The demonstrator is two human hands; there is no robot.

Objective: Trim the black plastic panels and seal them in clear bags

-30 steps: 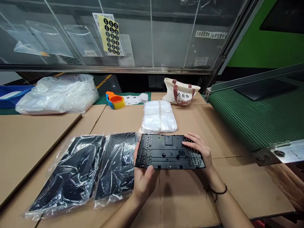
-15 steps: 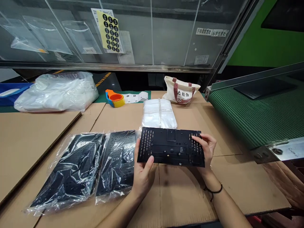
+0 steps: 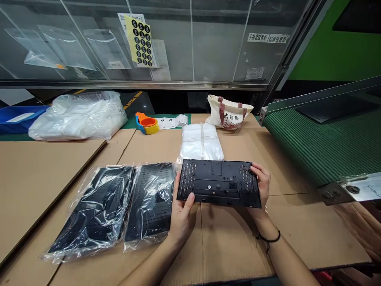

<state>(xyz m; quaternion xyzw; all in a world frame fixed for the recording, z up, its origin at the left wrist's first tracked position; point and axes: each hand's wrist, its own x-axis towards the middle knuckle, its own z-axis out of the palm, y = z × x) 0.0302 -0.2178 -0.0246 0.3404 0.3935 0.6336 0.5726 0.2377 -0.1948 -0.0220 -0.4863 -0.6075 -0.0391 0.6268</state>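
Between my two hands is a black slotted plastic panel, tilted up from the cardboard with its ribbed face toward me. My left hand grips its left end, thumb over the lower edge. At the right end my right hand is closed around the edge, fingers at the top corner. Two similar black panels in clear plastic bags, one farther left and one nearer, lie beside my left hand. Behind the held panel sits a stack of clear plastic bags, bound with a band.
A green conveyor belt runs along the right, carrying a dark flat panel. At the back stand a cloth bag, a tape dispenser and a large plastic bundle. A raised cardboard sheet edges the left.
The black panel has tipped slightly in my hands, and my right fingers have shifted from its slotted face to the upper right corner. The whole view has moved a little.
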